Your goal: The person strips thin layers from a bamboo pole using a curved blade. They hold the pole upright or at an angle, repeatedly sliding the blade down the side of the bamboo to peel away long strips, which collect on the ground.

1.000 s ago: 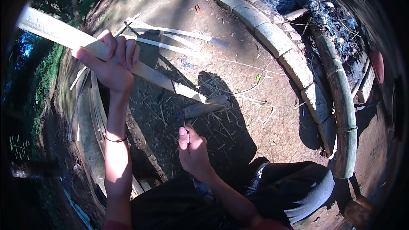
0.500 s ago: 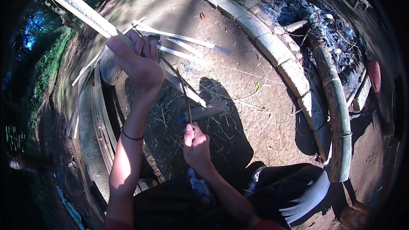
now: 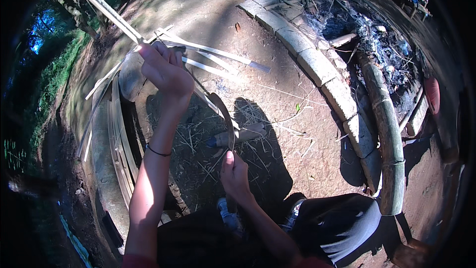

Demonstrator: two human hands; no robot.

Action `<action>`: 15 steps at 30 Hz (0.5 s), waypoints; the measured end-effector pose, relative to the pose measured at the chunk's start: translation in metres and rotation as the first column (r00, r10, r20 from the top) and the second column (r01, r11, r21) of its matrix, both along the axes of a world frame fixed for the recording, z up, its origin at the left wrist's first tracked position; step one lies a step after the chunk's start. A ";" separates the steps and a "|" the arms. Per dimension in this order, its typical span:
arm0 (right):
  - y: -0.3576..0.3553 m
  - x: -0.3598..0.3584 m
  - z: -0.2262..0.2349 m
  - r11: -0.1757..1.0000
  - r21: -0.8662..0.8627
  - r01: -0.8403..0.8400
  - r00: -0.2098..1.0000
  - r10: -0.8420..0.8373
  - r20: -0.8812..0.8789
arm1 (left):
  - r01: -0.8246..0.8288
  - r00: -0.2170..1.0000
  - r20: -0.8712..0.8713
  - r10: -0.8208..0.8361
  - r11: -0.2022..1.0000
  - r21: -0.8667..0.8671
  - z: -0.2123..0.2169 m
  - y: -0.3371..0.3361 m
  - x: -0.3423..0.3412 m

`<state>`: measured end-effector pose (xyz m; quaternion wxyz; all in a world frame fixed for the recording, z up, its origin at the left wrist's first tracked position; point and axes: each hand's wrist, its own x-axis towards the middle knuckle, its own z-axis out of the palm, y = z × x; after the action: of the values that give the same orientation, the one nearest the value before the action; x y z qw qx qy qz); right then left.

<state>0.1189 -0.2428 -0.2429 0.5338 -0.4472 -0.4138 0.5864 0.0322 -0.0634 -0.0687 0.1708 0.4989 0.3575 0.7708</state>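
Sunlit earth (image 3: 307,168) lies beneath; left fingers (image 3: 163,51) wrap round a pale strip (image 3: 106,9), right fingers (image 3: 229,158) grip a curved knife (image 3: 230,125).

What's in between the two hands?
In the head view: the curved knife, the lower part of the pale strip, a short log and straw-littered ground.

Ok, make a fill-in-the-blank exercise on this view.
The right hand holds a dark metal knife that looks ____ (straight/curved).
The left hand, gripping a long, pale strip, appears ____ (higher/lower) than the right.
The ashy, stone-edged fire pit lies in the picture's ____ (left/right) half.
Missing: curved; higher; right.
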 end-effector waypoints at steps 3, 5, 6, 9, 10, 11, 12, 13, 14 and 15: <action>0.001 0.004 0.003 0.987 -0.149 -0.062 0.971 0.025 -0.237 | -0.021 0.999 0.025 0.022 1.000 -0.011 0.005 0.005 0.011; 0.002 0.007 0.008 0.969 -0.223 -0.104 0.952 0.032 -0.303 | -0.087 0.996 -0.036 0.086 0.996 -0.008 0.003 0.008 0.013; 0.003 0.007 0.010 0.965 -0.237 -0.108 0.955 0.034 -0.295 | -0.112 0.991 -0.075 0.111 0.994 -0.006 0.005 0.006 0.014; 0.008 0.012 0.019 0.920 -0.364 -0.146 0.932 0.005 -0.362 | -0.117 0.988 -0.103 0.116 0.993 0.003 0.003 0.009 0.014; 0.009 0.015 0.022 0.894 -0.416 -0.165 0.918 -0.015 -0.396 | -0.082 0.992 -0.094 0.083 0.997 0.015 0.003 0.011 0.013; 0.010 0.019 0.023 0.868 -0.452 -0.206 0.876 -0.043 -0.481 | -0.048 0.995 -0.086 0.050 0.998 0.029 0.002 0.014 0.012; 0.012 0.023 0.022 0.839 -0.481 -0.254 0.823 -0.074 -0.563 | -0.034 0.997 -0.074 0.036 0.999 0.035 0.000 0.018 0.009; 0.014 0.027 0.021 0.808 -0.504 -0.305 0.763 -0.109 -0.637 | -0.021 0.998 -0.062 0.023 0.999 0.042 -0.003 0.022 0.006; 0.014 0.031 0.018 0.816 -0.461 -0.350 0.700 -0.099 -0.707 | -0.009 0.999 -0.051 0.011 0.999 0.049 -0.004 0.025 0.001; 0.013 0.030 0.018 0.861 -0.438 -0.259 0.776 -0.085 -0.625 | -0.031 0.999 -0.015 0.032 0.999 0.036 -0.002 0.028 -0.003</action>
<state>0.1488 -0.2295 -0.2244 0.4765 -0.3295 -0.0674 0.8123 0.0291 -0.0358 -0.0710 0.1468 0.5023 0.3527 0.7758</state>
